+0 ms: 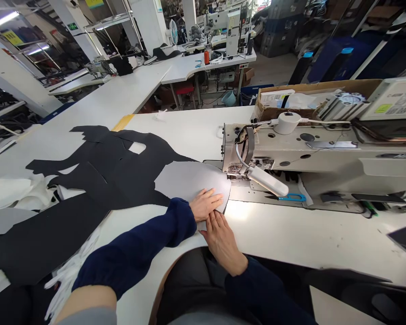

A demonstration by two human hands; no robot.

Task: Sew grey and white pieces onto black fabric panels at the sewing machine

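Observation:
My left hand (205,204) lies flat on a rounded grey fabric panel (189,180), its fingertips near the panel's curved right edge. My right hand (221,241) rests just below it, with its fingers on the panel's lower edge. Navy sleeves cover both forearms. The grey panel lies on dark, irregular cut fabric pieces (101,167) that spread left across the white table (291,230). The panel's curved edge comes close to the presser-foot area of an industrial sewing machine (291,149). The needle is hard to make out.
Blue-handled scissors (292,197) lie beside the machine under its white gooseneck lamp (267,180). A cardboard box (291,99) stands behind the machine. White fabric scraps (13,194) lie at the left. More worktables and sewing machines stand farther back.

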